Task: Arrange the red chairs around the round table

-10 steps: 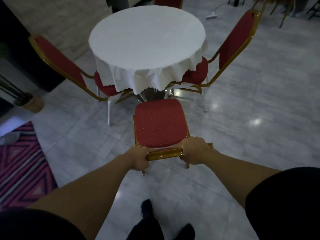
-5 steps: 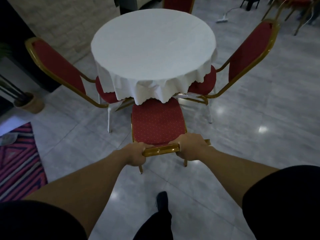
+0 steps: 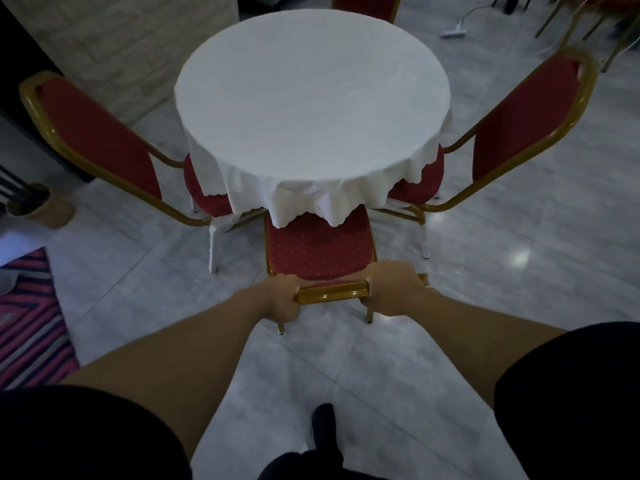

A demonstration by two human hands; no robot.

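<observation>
Since a second ago your chair has slid forward, its seat front now under the cloth of the table, both hands clenched on its backrest, so it's nearly placed.

The white scalloped tablecloth hides the round table's base and the front of the near red dotted seat; the far red chair back is cut off by the top edge.
</observation>
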